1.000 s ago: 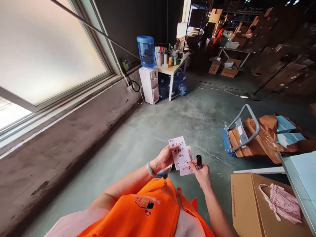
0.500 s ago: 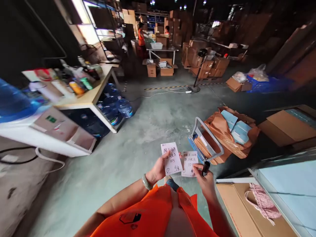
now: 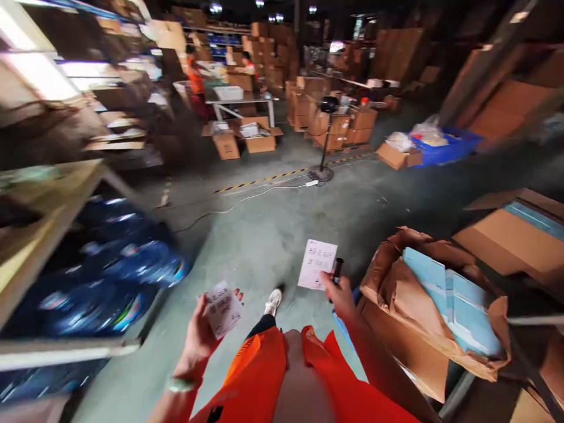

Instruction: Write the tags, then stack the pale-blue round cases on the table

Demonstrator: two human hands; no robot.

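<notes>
A white card with black handwriting [image 3: 222,309] rests in my left hand [image 3: 199,332], gripped between thumb and palm, its writing blurred. Another handwritten card [image 3: 316,261] is pinched by its lower right edge in my right hand [image 3: 341,294]. That same hand also holds a black marker pen [image 3: 338,270], which sticks up between the fingers. The two cards are well apart, on either side of my body. Beyond my right hand stands an open carton lined with brown paper [image 3: 396,294], with light blue boxes [image 3: 445,296] inside.
Large blue water bottles [image 3: 118,276] lie under a table [image 3: 53,217] on the left. Ahead, a black pedestal fan [image 3: 326,141] stands by a white cable [image 3: 259,192] across the floor. Farther back, two people in orange vests are near a table [image 3: 247,101] and cartons.
I have moved forward, so the bottles and lined carton look nearer. My hands have spread apart: the left card has swung left and down, and the right card has moved away from it.
</notes>
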